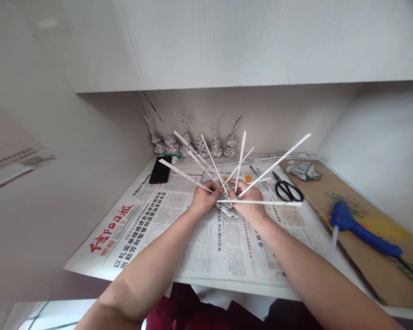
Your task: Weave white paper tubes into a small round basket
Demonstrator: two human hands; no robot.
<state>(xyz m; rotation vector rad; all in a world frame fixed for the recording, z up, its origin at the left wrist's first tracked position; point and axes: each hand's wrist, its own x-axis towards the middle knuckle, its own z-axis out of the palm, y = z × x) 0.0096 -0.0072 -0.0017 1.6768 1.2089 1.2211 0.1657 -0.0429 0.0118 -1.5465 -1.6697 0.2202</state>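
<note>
Both hands meet over the newspaper [206,247], their fingers closed around the base of a paper weaving piece [228,206]. Several thin rolled paper sticks [275,165] fan out from it upward and to both sides. My left hand [205,198] grips the base from the left, thumb toward the middle. From the right, my right hand [249,201] holds the same base, with sticks passing between and over its fingers. Much of the woven base is hidden by the fingers.
Several gourd-shaped woven paper pieces [216,147] line the back wall. A black phone [160,169] lies back left. Black scissors [288,189] lie right, near cardboard [358,270] bearing crumpled paper [302,170] and a blue glue gun [365,231]. A cabinet [227,46] overhangs the desk.
</note>
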